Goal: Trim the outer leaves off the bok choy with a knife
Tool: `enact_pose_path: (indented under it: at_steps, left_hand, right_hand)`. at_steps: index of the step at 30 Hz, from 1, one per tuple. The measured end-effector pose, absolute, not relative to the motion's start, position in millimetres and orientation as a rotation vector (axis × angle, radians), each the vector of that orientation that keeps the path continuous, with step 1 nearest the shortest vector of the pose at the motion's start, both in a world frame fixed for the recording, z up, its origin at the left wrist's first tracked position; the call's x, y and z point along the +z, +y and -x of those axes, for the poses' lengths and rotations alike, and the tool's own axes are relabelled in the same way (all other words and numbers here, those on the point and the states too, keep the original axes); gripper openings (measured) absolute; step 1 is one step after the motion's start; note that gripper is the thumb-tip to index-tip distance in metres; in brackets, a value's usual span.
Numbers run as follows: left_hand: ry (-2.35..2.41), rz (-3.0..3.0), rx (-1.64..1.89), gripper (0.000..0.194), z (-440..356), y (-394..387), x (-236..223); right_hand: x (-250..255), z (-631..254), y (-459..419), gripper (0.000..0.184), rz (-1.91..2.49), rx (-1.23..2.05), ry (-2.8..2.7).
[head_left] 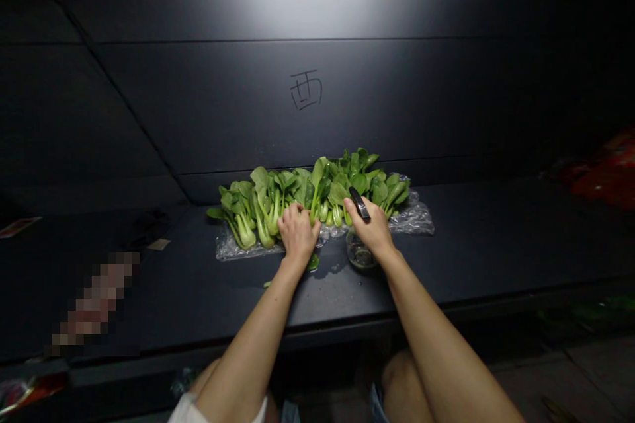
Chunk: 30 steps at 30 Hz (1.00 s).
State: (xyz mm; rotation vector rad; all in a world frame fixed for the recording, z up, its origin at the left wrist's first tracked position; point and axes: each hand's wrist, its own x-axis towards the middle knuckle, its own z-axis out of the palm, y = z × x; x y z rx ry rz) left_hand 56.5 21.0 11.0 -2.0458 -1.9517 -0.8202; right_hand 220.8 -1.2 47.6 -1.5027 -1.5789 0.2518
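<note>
The bok choy lies on plastic wrap near the back edge of the surface, its leaves soft and easily torn, its pale stems firmer to grip. The fingers of the left hand curl over the stems; those of the right hand close around a black handle, just above a small glass bowl.

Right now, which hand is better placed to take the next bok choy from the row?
Probably your left hand: it looks empty and is already on the bok choy, while your right hand grips a black-handled tool.
</note>
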Motion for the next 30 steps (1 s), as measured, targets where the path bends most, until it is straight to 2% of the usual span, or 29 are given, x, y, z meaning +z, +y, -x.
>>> enact_pose_path:
  at_steps: [3,6,9,15,30]
  left_hand:
    - [-2.015,2.057,-0.972,0.026,-58,23,12]
    - [-1.992,2.072,-0.962,0.031,-60,21,10]
    - [-1.941,2.032,-0.94,0.051,-60,18,6]
    - [-1.842,2.118,-0.899,0.032,-55,18,0]
    - [-1.875,2.117,-1.003,0.034,-51,14,4]
  right_hand:
    - [48,-221,-1,0.044,1.489,0.26,-1.573]
    - [48,-219,-1,0.044,1.495,0.256,-1.579]
    - [47,-219,-1,0.043,1.512,0.252,-1.593]
    - [49,-219,-2,0.044,1.51,0.265,-1.614]
    - [57,-203,-6,0.041,1.4,0.37,-1.753]
